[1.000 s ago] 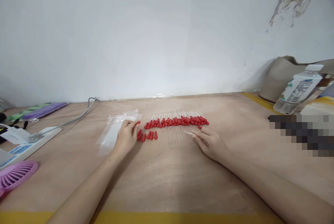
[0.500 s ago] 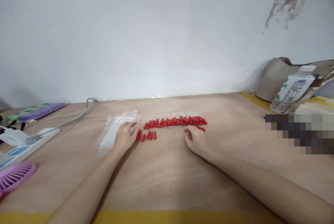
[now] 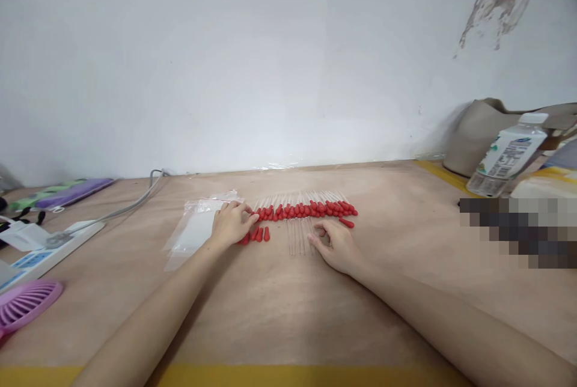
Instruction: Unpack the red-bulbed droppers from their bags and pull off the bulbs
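Note:
Droppers with red rubber bulbs (image 3: 295,211) and thin clear tubes lie side by side in a row, tubes toward the wall. My left hand (image 3: 232,222) is at the row's left end, its thumb and forefinger slightly apart beside the end bulbs; its underside is hidden. Several loose red bulbs (image 3: 260,234) lie just below it, partly covered by the hand. My right hand (image 3: 336,246) rests with thumb and forefinger apart at bare clear glass tubes (image 3: 296,238), the thumb over the rightmost ones. A single red bulb (image 3: 346,223) lies above this hand.
Clear zip bags (image 3: 192,228) lie left of my left hand. Farther left are a power strip (image 3: 67,246) with a grey cable, a pink fan (image 3: 31,306) and a purple pouch (image 3: 74,193). A plastic bottle (image 3: 509,155) and a beige bag (image 3: 471,137) stand at the right.
My left hand has moved right and slightly away from me, from the loose bulbs toward the row's left end. My right hand has shifted slightly left over the glass tubes.

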`<move>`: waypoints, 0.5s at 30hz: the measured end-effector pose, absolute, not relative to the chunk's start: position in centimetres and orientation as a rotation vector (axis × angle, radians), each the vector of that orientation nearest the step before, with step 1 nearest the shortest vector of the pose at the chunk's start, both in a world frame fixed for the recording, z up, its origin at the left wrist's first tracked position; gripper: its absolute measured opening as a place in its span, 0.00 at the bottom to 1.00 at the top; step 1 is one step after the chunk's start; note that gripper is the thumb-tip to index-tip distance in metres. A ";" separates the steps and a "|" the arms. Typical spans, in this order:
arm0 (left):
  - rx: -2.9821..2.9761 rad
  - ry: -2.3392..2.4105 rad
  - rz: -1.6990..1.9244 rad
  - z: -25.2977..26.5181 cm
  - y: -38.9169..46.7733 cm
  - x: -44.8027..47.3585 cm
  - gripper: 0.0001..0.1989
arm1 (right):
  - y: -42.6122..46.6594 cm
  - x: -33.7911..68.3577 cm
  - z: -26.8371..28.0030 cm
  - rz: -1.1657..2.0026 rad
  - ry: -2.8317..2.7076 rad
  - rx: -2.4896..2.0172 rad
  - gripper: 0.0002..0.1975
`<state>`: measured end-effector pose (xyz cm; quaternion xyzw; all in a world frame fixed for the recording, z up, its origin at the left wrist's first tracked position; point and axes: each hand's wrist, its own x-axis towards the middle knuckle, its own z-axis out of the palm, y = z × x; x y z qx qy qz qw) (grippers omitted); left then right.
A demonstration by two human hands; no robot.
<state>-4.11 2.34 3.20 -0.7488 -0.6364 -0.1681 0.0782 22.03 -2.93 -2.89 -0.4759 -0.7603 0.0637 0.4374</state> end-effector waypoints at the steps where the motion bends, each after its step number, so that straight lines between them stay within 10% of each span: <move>1: -2.245 -1.952 -0.467 3.4 2.8 -4.0 0.18 | -2.9 22.1 -2.9 0.168 -1.885 -1.182 0.09; 15: -2.192 -2.069 -0.547 3.5 4.6 -4.1 0.19 | -2.9 22.2 -2.9 0.124 -1.787 -1.147 0.07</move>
